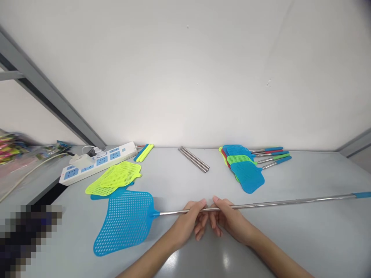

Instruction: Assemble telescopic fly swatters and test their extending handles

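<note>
A blue fly swatter [124, 222] with a long, drawn-out metal rod lies across my view, its perforated head at the left and its blue grip [362, 195] at the right edge. My left hand [193, 220] pinches the rod between thumb and fingers left of the middle. Close beside it, my right hand [224, 216] holds the same rod, thumb on top and fingers curled beneath. Both hands are closed on the rod above the grey table [275, 239].
Yellow-green swatter heads [118, 179] lie over a blue one at the left. Behind are a white power strip [98, 162] and loose handle grips [144, 153]. Metal rods [194, 159] lie mid-back. Finished-looking swatters [247, 175] are piled at right. A wall [185, 77] bounds the table.
</note>
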Demonstrator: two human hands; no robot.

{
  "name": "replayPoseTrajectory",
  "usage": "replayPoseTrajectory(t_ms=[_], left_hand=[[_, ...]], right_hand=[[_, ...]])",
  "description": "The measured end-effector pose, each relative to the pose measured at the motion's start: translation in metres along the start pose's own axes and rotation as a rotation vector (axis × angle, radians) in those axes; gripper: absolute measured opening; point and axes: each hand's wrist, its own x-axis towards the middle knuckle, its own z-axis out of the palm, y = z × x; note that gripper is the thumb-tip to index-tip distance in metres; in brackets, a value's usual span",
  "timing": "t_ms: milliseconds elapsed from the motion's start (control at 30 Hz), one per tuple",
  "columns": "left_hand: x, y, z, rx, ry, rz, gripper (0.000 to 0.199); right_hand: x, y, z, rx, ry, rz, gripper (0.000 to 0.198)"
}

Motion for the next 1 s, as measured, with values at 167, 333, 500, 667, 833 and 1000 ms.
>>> replayPoseTrajectory(t_ms=[167,333,500,667,833,1000], left_hand=[[0.001,0.001,-0.002,-0.003,0.166,0.039,0.043],[0.001,0.003,-0.008,-0.060,0.327,0.168,0.043],[0.004,0.009,-0.017,-0.109,0.478,0.204,0.046],[0.005,0.005,-0.014,-0.142,0.261,0.120,0.047],[0.002,-0.002,-0.007,-0.153,0.074,0.115,0.049],[0.000,-0.003,-0.004,-0.166,0.068,0.131,0.049]], right_hand=[[-0.001,-0.004,0.001,-0.047,0.015,0.032,0.062],[-0.001,-0.013,-0.006,-0.021,0.128,0.022,0.058],[-0.001,-0.022,-0.017,-0.074,0.252,-0.008,0.051],[-0.006,-0.028,-0.017,-0.252,0.068,0.037,0.058],[-0.011,-0.029,-0.017,-0.155,-0.074,0.075,0.070],[-0.010,-0.020,-0.015,-0.080,-0.114,0.092,0.074]])
